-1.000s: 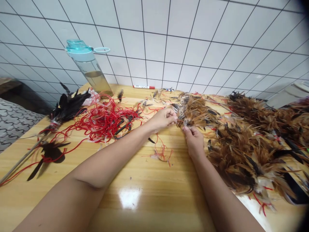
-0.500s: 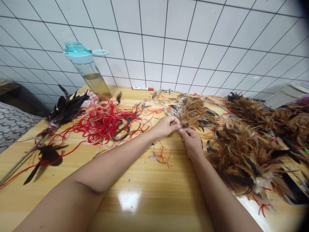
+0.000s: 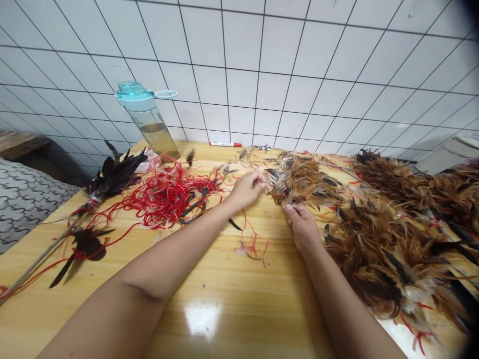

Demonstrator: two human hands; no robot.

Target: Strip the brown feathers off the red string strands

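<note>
Pinching a tuft of brown feathers (image 3: 304, 183) between them, the left hand (image 3: 247, 190) and the right hand (image 3: 302, 228) sit close together, their fingers drawn narrow. The left fingertips grip the tuft's left edge, while the right hand holds its near end; the tuft lies just above the table, at the middle of the far side.

Far left stands a clear plastic water bottle (image 3: 146, 117) with a teal lid (image 3: 131, 91) and a carry loop, holding a shallow amount of yellowish liquid (image 3: 156, 137).

Across the varnished wooden table (image 3: 209, 329), a tangle of red string (image 3: 168, 195) lies left of the hands, partly over black-handled scissors (image 3: 195, 210). Black feathers (image 3: 114, 174) lie further left, beside a thin wooden stick (image 3: 39, 259). A large heap of brown feathers (image 3: 389, 239) spreads along the right. A red-capped marker (image 3: 225, 144) lies against the white tile wall (image 3: 239, 80), and grey patterned fabric (image 3: 26, 204) shows beyond the table's left edge.
</note>
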